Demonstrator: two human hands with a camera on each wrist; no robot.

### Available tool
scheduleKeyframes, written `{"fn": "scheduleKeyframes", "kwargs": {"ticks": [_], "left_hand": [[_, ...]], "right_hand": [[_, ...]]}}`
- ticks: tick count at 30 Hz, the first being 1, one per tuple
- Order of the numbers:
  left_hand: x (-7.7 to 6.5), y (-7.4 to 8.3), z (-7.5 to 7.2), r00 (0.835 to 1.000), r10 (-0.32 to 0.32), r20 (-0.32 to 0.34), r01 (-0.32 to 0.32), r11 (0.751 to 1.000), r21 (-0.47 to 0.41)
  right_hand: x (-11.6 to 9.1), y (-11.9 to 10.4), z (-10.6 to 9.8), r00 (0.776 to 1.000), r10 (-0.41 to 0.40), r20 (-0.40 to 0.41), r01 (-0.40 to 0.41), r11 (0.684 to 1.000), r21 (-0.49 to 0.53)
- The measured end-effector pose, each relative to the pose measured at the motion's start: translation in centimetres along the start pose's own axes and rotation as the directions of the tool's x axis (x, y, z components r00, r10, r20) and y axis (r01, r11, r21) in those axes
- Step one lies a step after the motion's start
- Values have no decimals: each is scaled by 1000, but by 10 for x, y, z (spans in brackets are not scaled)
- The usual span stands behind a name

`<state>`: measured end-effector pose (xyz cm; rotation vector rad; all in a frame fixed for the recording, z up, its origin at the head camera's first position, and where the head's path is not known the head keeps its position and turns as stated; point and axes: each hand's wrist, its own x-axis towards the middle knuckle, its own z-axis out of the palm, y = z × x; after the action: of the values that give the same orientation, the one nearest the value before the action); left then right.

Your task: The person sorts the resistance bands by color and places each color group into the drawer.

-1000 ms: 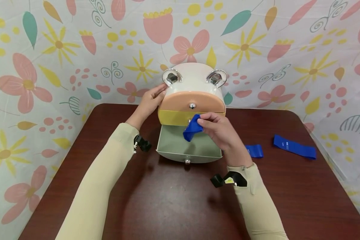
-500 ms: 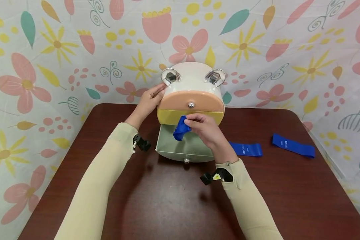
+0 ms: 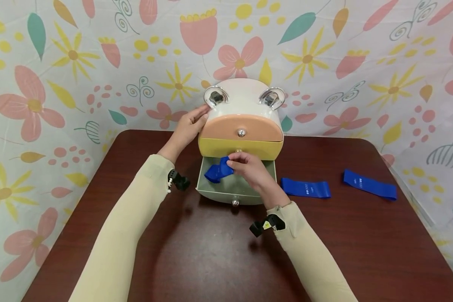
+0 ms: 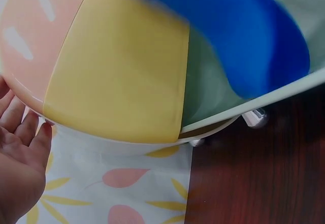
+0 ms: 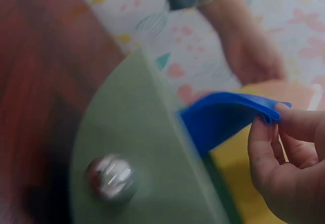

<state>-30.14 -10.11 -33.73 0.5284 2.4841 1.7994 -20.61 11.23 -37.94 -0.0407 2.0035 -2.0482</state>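
My right hand (image 3: 251,171) pinches one end of a blue resistance band (image 3: 218,170) between thumb and fingers. The band's other end hangs down into the pulled-out green drawer (image 3: 245,189), at its left side. In the right wrist view the band (image 5: 218,117) looks folded double at the fingertips. My left hand (image 3: 188,126) rests against the left side of the small white drawer cabinet (image 3: 243,97), fingers touching its wall. The left wrist view shows that hand (image 4: 23,158) at the cabinet's edge, with the band (image 4: 244,36) blurred over the drawer.
Two more blue bands lie flat on the dark table: one band (image 3: 305,188) right of the drawer, another band (image 3: 370,184) farther right. Above the green drawer, the yellow drawer (image 3: 215,147) and orange drawer (image 3: 226,128) are closed. A flowered cloth (image 3: 136,63) hangs behind.
My right hand has moved left and slightly down with the band, whose free end is now lower in the drawer. The nearer table band has come into full view. My left hand stays put.
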Motion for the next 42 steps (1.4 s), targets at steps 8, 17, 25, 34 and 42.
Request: {"fn": "scheduleKeyframes", "kwargs": {"ticks": [8,17,25,34,42], "left_hand": [[-1,2,0,1000,-4,13,4,1000,4],[-1,3,-1,1000,11,12,-11,1000,1],[-1,3,-1,1000,12,9,-12,1000,19],[-1,3,0,1000,11,12,-12,1000,22],[-2,4,-1,1000,10,9,-11,999,39]], "right_hand": [[3,30,-23,994,81,-71,-88,991,-99],[2,40,-43,985,104,-139,-132,969,-207],[-2,40,-44,982,38,-186,-95,948,-305],[-6,42,-41,954,-123,-274,-24,879,-476],[-5,46,-37,931,-221,-290,18,823,-568]]}}
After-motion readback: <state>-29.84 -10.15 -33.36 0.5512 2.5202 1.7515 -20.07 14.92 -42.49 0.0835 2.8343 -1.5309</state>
